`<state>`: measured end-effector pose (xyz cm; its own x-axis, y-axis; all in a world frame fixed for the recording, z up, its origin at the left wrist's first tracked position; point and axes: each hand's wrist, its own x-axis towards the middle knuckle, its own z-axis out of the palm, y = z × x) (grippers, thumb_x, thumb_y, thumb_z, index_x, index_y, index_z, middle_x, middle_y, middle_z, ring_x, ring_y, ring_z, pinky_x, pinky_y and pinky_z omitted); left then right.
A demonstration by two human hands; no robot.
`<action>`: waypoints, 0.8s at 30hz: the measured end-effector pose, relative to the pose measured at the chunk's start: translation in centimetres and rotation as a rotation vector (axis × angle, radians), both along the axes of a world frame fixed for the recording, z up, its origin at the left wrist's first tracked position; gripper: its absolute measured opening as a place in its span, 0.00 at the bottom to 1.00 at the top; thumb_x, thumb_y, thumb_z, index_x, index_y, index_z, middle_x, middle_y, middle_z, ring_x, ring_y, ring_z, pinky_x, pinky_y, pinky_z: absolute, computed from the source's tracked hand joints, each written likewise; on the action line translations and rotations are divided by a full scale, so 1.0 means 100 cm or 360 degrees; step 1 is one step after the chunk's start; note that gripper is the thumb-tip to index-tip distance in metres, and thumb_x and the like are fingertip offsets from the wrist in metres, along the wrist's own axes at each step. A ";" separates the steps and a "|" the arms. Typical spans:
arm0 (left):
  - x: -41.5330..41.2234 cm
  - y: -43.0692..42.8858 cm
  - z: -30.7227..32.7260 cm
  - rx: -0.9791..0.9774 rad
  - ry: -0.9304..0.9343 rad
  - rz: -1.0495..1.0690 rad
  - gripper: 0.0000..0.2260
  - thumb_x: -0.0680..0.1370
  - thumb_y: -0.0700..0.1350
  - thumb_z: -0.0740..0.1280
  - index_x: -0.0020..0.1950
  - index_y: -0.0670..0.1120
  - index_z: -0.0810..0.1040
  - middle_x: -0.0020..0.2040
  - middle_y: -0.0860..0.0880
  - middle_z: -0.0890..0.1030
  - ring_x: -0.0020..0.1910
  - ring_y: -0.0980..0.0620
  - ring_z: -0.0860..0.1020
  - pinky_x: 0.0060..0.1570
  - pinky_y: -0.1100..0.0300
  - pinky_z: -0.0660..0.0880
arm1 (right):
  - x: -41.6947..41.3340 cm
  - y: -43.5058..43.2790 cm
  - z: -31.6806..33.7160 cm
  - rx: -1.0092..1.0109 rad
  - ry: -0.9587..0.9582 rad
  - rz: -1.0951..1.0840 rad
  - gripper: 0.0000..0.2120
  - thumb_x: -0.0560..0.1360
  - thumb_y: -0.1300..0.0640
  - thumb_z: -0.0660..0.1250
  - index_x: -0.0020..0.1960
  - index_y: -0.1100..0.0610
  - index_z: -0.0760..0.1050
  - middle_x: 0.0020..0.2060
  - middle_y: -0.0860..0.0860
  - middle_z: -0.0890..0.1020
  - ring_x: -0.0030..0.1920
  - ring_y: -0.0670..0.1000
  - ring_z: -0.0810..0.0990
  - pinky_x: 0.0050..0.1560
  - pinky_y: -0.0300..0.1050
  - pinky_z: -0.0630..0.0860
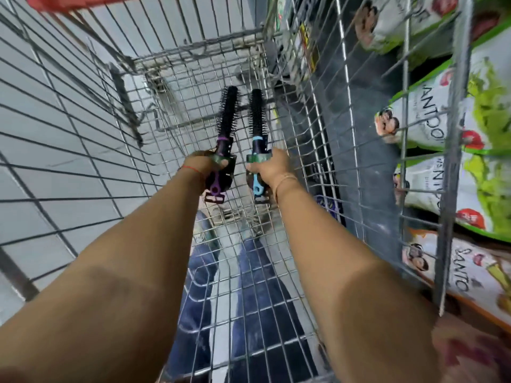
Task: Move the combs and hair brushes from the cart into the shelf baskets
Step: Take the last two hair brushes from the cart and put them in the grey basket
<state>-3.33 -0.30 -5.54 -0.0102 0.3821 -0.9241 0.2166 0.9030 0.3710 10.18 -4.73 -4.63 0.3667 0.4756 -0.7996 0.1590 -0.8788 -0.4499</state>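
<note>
Brushes: purple brush (pixel 226 125) and blue brush (pixel 257 121), side by side, bristles pointing away from you, low inside the cart (pixel 193 56).
Left hand (pixel 203 168): you clamp the purple handle.
Right hand (pixel 269 168): you clamp the blue handle.
Shelf (pixel 456 134): bags right of the cart.

The left hand (pixel 203 167) and right hand (pixel 269 168) cover both brush handles' middles. Bags (pixel 431 120) beyond the cart's (pixel 359 150) right wall are cropped (lettering partly unreadable); the near corners blur.
</note>
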 end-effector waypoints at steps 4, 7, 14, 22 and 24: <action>0.004 -0.011 0.021 0.0024 -0.0452 0.0179 0.08 0.77 0.33 0.60 0.50 0.45 0.72 0.40 0.49 0.79 0.40 0.51 0.78 0.39 0.59 0.74 | 0.002 -0.020 0.028 0.0211 -0.0010 -0.0286 0.20 0.64 0.64 0.75 0.54 0.63 0.76 0.45 0.53 0.77 0.47 0.53 0.76 0.54 0.49 0.76; 0.016 -0.008 0.057 0.0112 -0.0858 0.0170 0.13 0.77 0.28 0.54 0.45 0.42 0.73 0.29 0.52 0.84 0.29 0.55 0.83 0.35 0.62 0.79 | -0.001 -0.037 0.068 0.0454 -0.0244 -0.0576 0.21 0.64 0.65 0.75 0.55 0.63 0.77 0.46 0.57 0.81 0.44 0.50 0.75 0.47 0.46 0.76; 0.030 0.015 0.209 0.0297 -0.1567 -0.0445 0.17 0.77 0.30 0.54 0.41 0.45 0.79 0.28 0.53 0.84 0.27 0.57 0.83 0.30 0.63 0.80 | -0.021 -0.073 0.208 0.1190 -0.0569 -0.1311 0.18 0.65 0.69 0.73 0.55 0.67 0.76 0.53 0.63 0.80 0.51 0.54 0.76 0.53 0.49 0.76; 0.136 -0.037 0.407 0.0670 -0.1799 -0.1362 0.22 0.79 0.36 0.57 0.29 0.42 0.81 0.20 0.52 0.80 0.18 0.58 0.78 0.24 0.66 0.76 | 0.011 -0.164 0.389 0.1785 -0.1118 -0.1883 0.24 0.67 0.67 0.72 0.61 0.63 0.70 0.49 0.51 0.76 0.49 0.49 0.75 0.54 0.43 0.73; 0.165 -0.057 0.436 0.0806 -0.1649 -0.1448 0.22 0.79 0.37 0.60 0.25 0.42 0.79 0.17 0.54 0.77 0.15 0.60 0.74 0.28 0.63 0.72 | 0.030 -0.194 0.411 0.1827 -0.1198 -0.2111 0.26 0.67 0.69 0.71 0.63 0.65 0.67 0.52 0.56 0.76 0.53 0.53 0.74 0.58 0.47 0.72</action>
<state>13.14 -5.97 38.04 0.9756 0.1722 -0.1366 0.0728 0.3332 0.9400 13.18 -24.14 36.49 0.9590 -0.2534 0.1269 0.1430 0.0461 -0.9886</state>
